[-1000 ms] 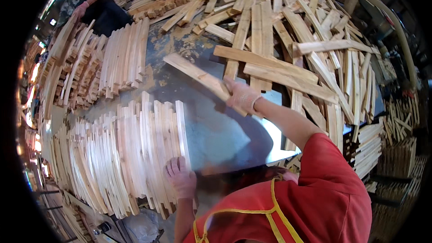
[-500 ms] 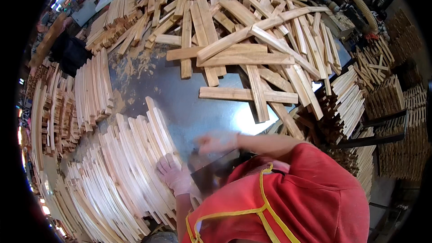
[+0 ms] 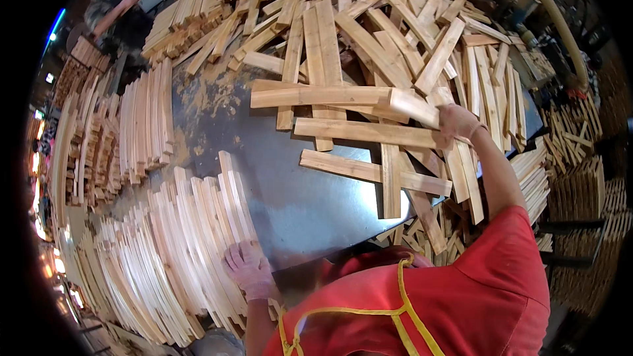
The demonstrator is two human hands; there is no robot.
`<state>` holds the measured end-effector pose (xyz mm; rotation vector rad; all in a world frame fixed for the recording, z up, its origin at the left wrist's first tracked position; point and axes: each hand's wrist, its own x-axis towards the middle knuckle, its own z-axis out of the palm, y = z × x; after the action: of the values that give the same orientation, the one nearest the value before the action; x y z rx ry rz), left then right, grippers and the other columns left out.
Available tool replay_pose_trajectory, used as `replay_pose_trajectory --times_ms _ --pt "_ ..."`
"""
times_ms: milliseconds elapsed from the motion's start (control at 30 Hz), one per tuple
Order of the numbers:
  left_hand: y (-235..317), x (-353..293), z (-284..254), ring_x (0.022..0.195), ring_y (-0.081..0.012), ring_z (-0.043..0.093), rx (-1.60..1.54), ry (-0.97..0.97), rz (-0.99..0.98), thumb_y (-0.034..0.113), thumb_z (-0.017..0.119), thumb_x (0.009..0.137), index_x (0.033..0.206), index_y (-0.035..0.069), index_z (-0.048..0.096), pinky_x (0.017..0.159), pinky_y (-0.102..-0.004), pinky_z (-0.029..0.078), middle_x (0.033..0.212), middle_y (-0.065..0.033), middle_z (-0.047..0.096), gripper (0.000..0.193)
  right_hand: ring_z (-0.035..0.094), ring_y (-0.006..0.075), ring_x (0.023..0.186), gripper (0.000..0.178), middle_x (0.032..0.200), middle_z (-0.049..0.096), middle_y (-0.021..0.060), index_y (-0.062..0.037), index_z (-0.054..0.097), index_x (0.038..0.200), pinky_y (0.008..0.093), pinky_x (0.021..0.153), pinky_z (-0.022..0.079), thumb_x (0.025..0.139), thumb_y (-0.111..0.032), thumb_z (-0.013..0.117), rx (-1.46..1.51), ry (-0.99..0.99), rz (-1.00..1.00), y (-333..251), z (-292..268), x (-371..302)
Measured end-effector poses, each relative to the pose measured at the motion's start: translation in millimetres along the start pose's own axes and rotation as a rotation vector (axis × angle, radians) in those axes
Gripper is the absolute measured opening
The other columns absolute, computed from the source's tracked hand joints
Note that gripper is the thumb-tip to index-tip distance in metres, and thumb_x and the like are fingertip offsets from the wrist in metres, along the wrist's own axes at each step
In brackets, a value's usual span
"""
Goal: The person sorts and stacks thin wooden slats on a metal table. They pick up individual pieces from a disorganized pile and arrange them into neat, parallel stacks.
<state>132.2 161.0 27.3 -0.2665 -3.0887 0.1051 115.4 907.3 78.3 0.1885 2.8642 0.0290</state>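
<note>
My left hand (image 3: 248,270), in a pale glove, lies with its fingers spread on the right edge of a row of light wooden strips (image 3: 178,244), which stand packed side by side at the near left. Out to the right, my right hand (image 3: 457,122) is closed on the right end of a short wooden board (image 3: 414,108). That board lies tilted over other boards at the front of a loose pile (image 3: 323,39). Just below it, another board (image 3: 369,133) runs crosswise, its right end close to my fingers.
Bare grey metal tabletop (image 3: 283,204) shows between strips and pile, with sawdust (image 3: 204,95) at its far left. More stacked strips (image 3: 146,122) stand on the left. Bundles (image 3: 577,191) and a ribbed hose (image 3: 554,13) are on the right. A person's arm (image 3: 122,10) shows far left.
My right hand has moved from the table's near edge out to the pile on the right and closed on a board. My left hand stays on the strips. The view has shifted slightly.
</note>
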Motion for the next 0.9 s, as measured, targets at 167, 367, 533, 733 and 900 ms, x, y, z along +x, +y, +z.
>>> replay_pose_trajectory --times_ms 167,367,533,733,900 --pt "3.3 -4.6 -1.6 0.145 -0.0373 0.038 0.032 -0.009 -0.031 0.031 0.082 0.071 0.144 0.013 0.054 0.128 -0.0564 0.024 0.148 -0.0134 0.047 0.081 0.067 0.0372 0.105 0.064 0.107 0.068 0.0187 -0.0114 0.064 0.138 0.0473 0.090 0.055 0.081 -0.037 0.075 0.104 0.010 -0.092 -152.6 -138.1 -23.5" --pt "4.1 2.9 -9.6 0.145 -0.0372 0.039 -0.006 -0.024 -0.015 0.031 0.081 0.073 0.146 0.013 0.053 0.128 -0.0559 0.024 0.149 -0.0139 0.047 0.080 0.066 0.0373 0.112 0.086 0.114 0.068 0.0180 -0.0150 0.045 0.154 0.0485 0.094 0.054 0.079 -0.036 0.083 0.110 0.279 -0.252 -271.4 -125.4 102.2" --pt "-6.6 -1.3 -4.9 0.145 -0.0360 0.038 -0.038 0.039 0.022 0.031 0.081 0.072 0.144 0.015 0.055 0.127 -0.0563 0.025 0.147 -0.0134 0.047 0.078 0.068 0.0376 0.116 0.080 0.120 0.070 0.0210 -0.0131 0.044 0.152 0.0497 0.093 0.055 0.081 -0.026 0.080 0.111 0.159 -0.134 -300.3 -103.3 141.7" --pt "-2.0 0.2 -19.0 0.148 -0.0338 0.036 -0.088 -0.090 -0.016 0.040 0.079 0.078 0.151 0.019 0.052 0.129 -0.0535 0.021 0.153 -0.0119 0.045 0.081 0.071 0.0431 0.104 0.066 0.105 0.073 0.0226 -0.0095 0.051 0.143 0.0521 0.089 0.056 0.083 -0.023 0.075 0.251 0.167 -0.203 -321.7 -93.2 112.4" --pt "-18.8 -16.0 7.4 0.149 -0.0355 0.035 -0.064 0.013 -0.008 0.048 0.073 0.086 0.151 0.020 0.055 0.128 -0.0568 0.021 0.154 -0.0117 0.045 0.073 0.071 0.0427 0.102 0.046 0.108 0.073 0.0260 -0.0045 0.062 0.122 0.0479 0.089 0.055 0.087 -0.033 0.062 0.811 -0.121 -0.129 -405.2 -56.6 13.7"
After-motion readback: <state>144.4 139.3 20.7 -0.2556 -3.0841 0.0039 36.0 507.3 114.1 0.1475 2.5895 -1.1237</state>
